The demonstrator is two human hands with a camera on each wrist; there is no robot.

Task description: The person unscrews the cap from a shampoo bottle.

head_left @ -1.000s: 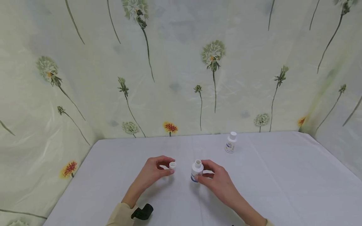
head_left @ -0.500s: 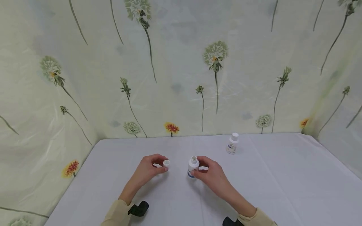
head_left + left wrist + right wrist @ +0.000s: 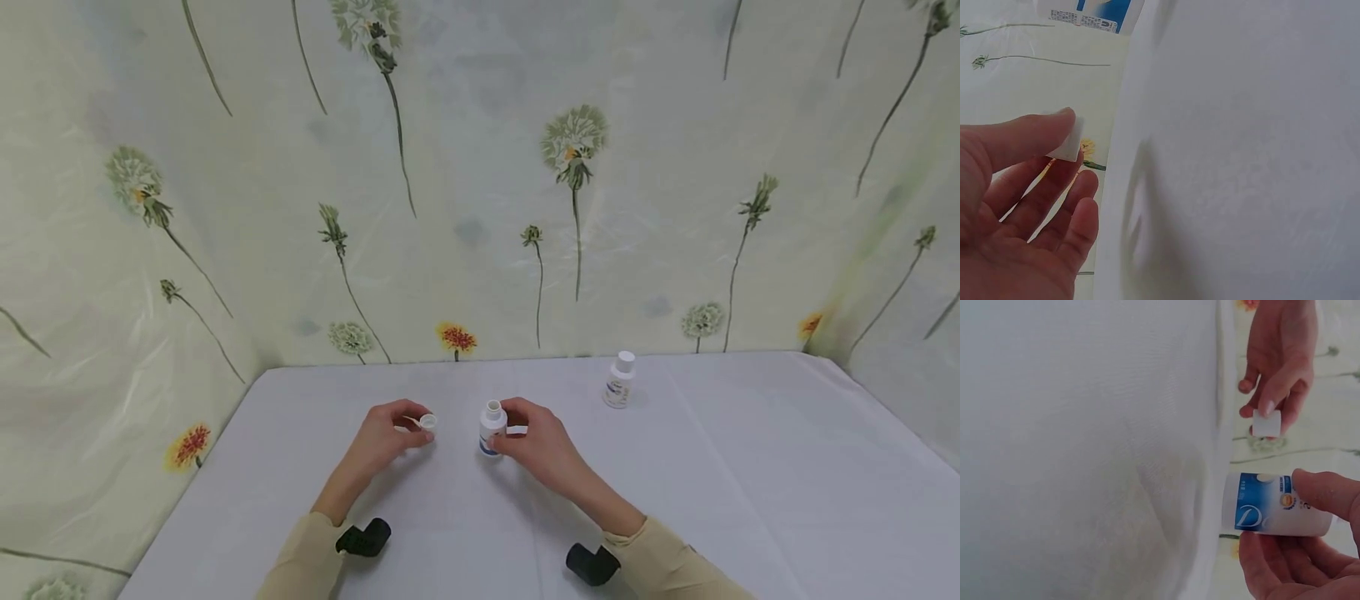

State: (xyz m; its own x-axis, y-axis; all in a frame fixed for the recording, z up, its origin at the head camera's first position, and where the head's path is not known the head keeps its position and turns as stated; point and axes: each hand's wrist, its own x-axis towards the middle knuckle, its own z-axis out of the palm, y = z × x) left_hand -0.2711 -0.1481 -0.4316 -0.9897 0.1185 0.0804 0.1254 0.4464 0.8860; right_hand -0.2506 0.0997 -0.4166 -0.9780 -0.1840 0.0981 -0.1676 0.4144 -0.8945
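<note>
Between thumb and fingertips, my left hand (image 3: 381,439) pinches a small white screw cap (image 3: 428,422), its hollow side up. The left wrist view shows the cap (image 3: 1070,142) partly covered by the thumb. My right hand (image 3: 542,443) grips a white pill bottle (image 3: 492,428) by its side, upright, with its uncapped mouth facing up. A blue and white label shows on that bottle (image 3: 1272,503) in the right wrist view, where the left hand (image 3: 1282,362) with the cap appears beyond it. Cap and bottle are apart, a short way from each other.
A second white bottle (image 3: 619,382), its cap on, stands toward the back right of the white-covered table (image 3: 712,483). Behind the table hangs a flower-printed curtain (image 3: 480,183). Black wrist-worn devices (image 3: 365,537) sit at both sleeves.
Both hands have moved left and slightly farther from me, carrying the cap and the open bottle. The view has shifted slightly. The capped bottle stays where it stood.
</note>
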